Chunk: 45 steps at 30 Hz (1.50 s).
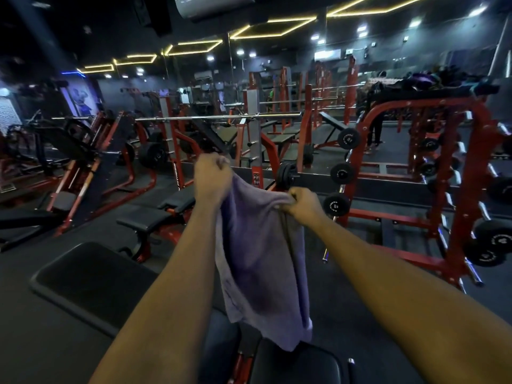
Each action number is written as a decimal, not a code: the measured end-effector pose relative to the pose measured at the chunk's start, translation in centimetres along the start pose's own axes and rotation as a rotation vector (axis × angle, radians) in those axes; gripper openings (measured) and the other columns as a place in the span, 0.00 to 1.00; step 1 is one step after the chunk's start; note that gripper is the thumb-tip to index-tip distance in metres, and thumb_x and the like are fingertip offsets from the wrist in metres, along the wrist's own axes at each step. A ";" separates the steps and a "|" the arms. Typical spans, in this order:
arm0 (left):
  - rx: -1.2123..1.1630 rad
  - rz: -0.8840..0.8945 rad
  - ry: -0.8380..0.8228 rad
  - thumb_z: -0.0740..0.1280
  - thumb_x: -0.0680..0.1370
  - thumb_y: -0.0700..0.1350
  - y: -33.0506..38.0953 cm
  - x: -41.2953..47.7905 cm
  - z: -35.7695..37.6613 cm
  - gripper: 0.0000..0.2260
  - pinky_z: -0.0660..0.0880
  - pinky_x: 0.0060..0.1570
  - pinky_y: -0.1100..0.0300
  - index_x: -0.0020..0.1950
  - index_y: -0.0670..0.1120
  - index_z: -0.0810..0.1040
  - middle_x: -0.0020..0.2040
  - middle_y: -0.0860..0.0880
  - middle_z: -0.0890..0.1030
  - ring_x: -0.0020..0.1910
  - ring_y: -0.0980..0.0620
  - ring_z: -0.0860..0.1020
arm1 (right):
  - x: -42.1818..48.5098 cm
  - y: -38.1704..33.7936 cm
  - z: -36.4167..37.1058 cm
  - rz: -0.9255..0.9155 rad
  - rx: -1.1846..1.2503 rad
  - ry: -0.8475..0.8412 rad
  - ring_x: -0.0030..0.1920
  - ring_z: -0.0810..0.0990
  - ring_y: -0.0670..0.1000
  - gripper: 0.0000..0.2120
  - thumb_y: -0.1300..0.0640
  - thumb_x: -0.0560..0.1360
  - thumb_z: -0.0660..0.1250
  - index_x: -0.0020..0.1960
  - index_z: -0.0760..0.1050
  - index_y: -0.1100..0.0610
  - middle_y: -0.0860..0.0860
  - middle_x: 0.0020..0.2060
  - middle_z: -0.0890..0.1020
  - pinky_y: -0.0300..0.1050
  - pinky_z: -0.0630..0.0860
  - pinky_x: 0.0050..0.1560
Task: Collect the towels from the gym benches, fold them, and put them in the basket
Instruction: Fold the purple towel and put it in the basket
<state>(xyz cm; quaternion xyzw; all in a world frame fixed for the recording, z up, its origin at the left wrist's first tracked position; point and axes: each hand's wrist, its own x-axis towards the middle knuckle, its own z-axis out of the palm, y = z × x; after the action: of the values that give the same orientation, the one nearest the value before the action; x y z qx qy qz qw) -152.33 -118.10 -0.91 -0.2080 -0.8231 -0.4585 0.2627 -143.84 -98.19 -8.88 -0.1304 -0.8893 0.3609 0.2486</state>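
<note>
A lilac towel [263, 261] hangs in front of me, held up by its top edge between both hands. My left hand [212, 178] grips one upper corner, raised a little higher. My right hand [303, 203] pinches the other upper corner lower and to the right. The towel's bottom edge dangles just above a black padded gym bench [299, 367] directly below me. No basket is in view.
A black bench pad [91, 284] lies at lower left. Another black bench [155, 217] with a red frame stands behind it. A red rack [468, 206] with black weight plates fills the right. A barbell [216, 117] crosses the middle, mirrors behind.
</note>
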 end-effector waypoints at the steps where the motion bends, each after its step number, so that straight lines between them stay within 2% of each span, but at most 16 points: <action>1: -0.069 0.031 -0.209 0.63 0.77 0.39 -0.1 -0.5 0.6 0.08 0.73 0.47 0.56 0.47 0.37 0.80 0.52 0.41 0.81 0.46 0.52 0.76 | 0.4 -1.0 -0.4 -0.042 0.053 -0.011 0.34 0.74 0.43 0.15 0.51 0.69 0.78 0.35 0.72 0.52 0.46 0.31 0.76 0.30 0.66 0.28; 3: -0.106 0.084 -0.568 0.65 0.77 0.47 -0.2 -1.5 1.9 0.11 0.71 0.59 0.59 0.56 0.44 0.82 0.58 0.52 0.79 0.56 0.57 0.75 | 1.2 -2.6 -0.9 -0.102 0.151 -0.005 0.35 0.74 0.39 0.13 0.52 0.68 0.78 0.38 0.74 0.51 0.44 0.34 0.77 0.26 0.68 0.30; 4: -0.114 0.116 -0.651 0.65 0.76 0.51 -0.3 -2.0 2.5 0.12 0.73 0.58 0.57 0.53 0.47 0.82 0.54 0.54 0.81 0.53 0.58 0.77 | 1.5 -3.2 -1.1 -0.130 0.176 0.006 0.36 0.75 0.39 0.12 0.53 0.68 0.78 0.39 0.74 0.51 0.45 0.35 0.78 0.26 0.69 0.32; 7: -0.158 0.115 -0.697 0.64 0.76 0.46 0.0 -2.8 3.6 0.10 0.68 0.39 0.58 0.34 0.50 0.73 0.32 0.57 0.75 0.35 0.59 0.72 | 2.3 -3.6 -1.7 -0.190 0.197 -0.013 0.43 0.81 0.46 0.11 0.55 0.67 0.79 0.44 0.78 0.55 0.50 0.40 0.82 0.40 0.78 0.44; 11: 0.006 0.254 -0.511 0.62 0.79 0.39 0.2 -2.0 3.6 0.12 0.65 0.39 0.59 0.36 0.49 0.68 0.35 0.49 0.75 0.39 0.50 0.74 | 1.5 -2.0 -1.8 -0.083 0.264 -0.130 0.41 0.81 0.48 0.12 0.54 0.65 0.80 0.43 0.79 0.53 0.49 0.39 0.83 0.44 0.78 0.43; 15: 0.034 0.175 -0.178 0.56 0.81 0.42 0.1 -0.6 2.3 0.09 0.69 0.43 0.53 0.40 0.49 0.66 0.44 0.44 0.72 0.44 0.46 0.73 | -0.3 1.3 -0.1 0.027 0.196 -0.357 0.30 0.76 0.47 0.10 0.57 0.68 0.79 0.37 0.79 0.59 0.51 0.29 0.80 0.41 0.73 0.34; 18: 0.141 0.207 0.043 0.54 0.82 0.41 0.5 0.0 1.4 0.07 0.65 0.48 0.48 0.43 0.47 0.64 0.47 0.42 0.73 0.51 0.40 0.69 | -1.6 3.1 1.3 0.049 0.064 -0.474 0.32 0.78 0.42 0.07 0.60 0.71 0.76 0.36 0.81 0.52 0.46 0.31 0.82 0.41 0.77 0.41; 22: 0.313 0.051 -0.034 0.56 0.81 0.43 0.2 0.0 2.0 0.08 0.65 0.57 0.43 0.50 0.43 0.74 0.55 0.43 0.75 0.60 0.40 0.68 | -1.9 1.8 2.1 0.109 0.183 -0.275 0.37 0.80 0.45 0.10 0.63 0.78 0.65 0.38 0.78 0.57 0.50 0.36 0.83 0.44 0.77 0.45; 25: 0.182 0.114 -0.185 0.57 0.82 0.43 0.1 -0.6 2.2 0.09 0.71 0.48 0.53 0.43 0.46 0.72 0.43 0.46 0.76 0.47 0.48 0.75 | -0.9 -0.9 2.3 0.124 0.421 -0.217 0.44 0.83 0.48 0.03 0.64 0.78 0.64 0.51 0.74 0.63 0.56 0.46 0.83 0.36 0.78 0.40; 27: 0.011 0.138 -0.268 0.56 0.83 0.43 0.3 -1.2 2.0 0.12 0.67 0.35 0.61 0.40 0.46 0.66 0.35 0.50 0.71 0.34 0.55 0.71 | -0.4 -1.5 3.3 0.125 0.427 -0.229 0.52 0.81 0.50 0.15 0.64 0.75 0.69 0.59 0.72 0.61 0.55 0.54 0.80 0.37 0.78 0.42; 30: -0.058 0.222 -0.266 0.55 0.84 0.45 0.4 -1.6 1.9 0.12 0.68 0.34 0.55 0.41 0.45 0.64 0.33 0.50 0.70 0.31 0.54 0.68 | -0.7 -1.5 5.5 0.123 0.330 -0.354 0.61 0.77 0.55 0.26 0.64 0.73 0.72 0.68 0.68 0.57 0.55 0.61 0.76 0.48 0.78 0.59; 32: -0.124 0.227 -0.261 0.54 0.84 0.46 0.3 -1.4 1.8 0.12 0.71 0.36 0.55 0.41 0.45 0.65 0.33 0.50 0.70 0.31 0.55 0.68 | -1.3 -1.1 6.9 0.087 0.233 -0.409 0.62 0.77 0.57 0.23 0.65 0.74 0.68 0.68 0.70 0.59 0.57 0.62 0.78 0.50 0.76 0.63; 34: -0.182 0.236 -0.239 0.54 0.85 0.46 0.6 -1.1 1.4 0.13 0.67 0.34 0.62 0.40 0.47 0.65 0.32 0.52 0.69 0.30 0.59 0.66 | -2.0 -0.9 7.6 0.081 0.220 -0.446 0.59 0.79 0.55 0.18 0.65 0.75 0.67 0.64 0.74 0.59 0.56 0.58 0.80 0.46 0.77 0.59; 38: -0.278 0.252 -0.099 0.54 0.85 0.44 0.9 -0.8 0.2 0.13 0.63 0.32 0.65 0.40 0.46 0.64 0.32 0.53 0.67 0.29 0.61 0.64 | -2.4 -0.5 8.5 0.101 0.186 -0.499 0.52 0.81 0.50 0.11 0.61 0.75 0.67 0.56 0.80 0.56 0.52 0.51 0.83 0.46 0.78 0.54; 41: -0.281 0.208 0.140 0.54 0.84 0.43 0.5 -0.9 -0.6 0.12 0.62 0.29 0.64 0.42 0.43 0.65 0.33 0.50 0.68 0.29 0.60 0.64 | -2.5 1.0 8.6 0.086 0.037 -0.460 0.47 0.81 0.50 0.08 0.59 0.73 0.70 0.52 0.81 0.58 0.51 0.47 0.83 0.42 0.76 0.48; 45: 0.167 -0.018 0.547 0.55 0.83 0.45 -0.4 -1.1 -1.2 0.10 0.60 0.36 0.59 0.49 0.41 0.72 0.46 0.45 0.76 0.38 0.46 0.73 | -2.7 3.5 8.3 0.209 -0.118 -0.350 0.45 0.82 0.52 0.05 0.52 0.73 0.72 0.42 0.80 0.53 0.52 0.42 0.82 0.45 0.78 0.47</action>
<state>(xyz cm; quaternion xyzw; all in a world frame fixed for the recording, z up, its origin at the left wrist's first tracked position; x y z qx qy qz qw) -151.48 -119.45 -1.32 -0.0467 -0.7585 -0.4304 0.4872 -145.84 -101.57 -17.41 -0.1716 -0.9202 0.3492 0.0432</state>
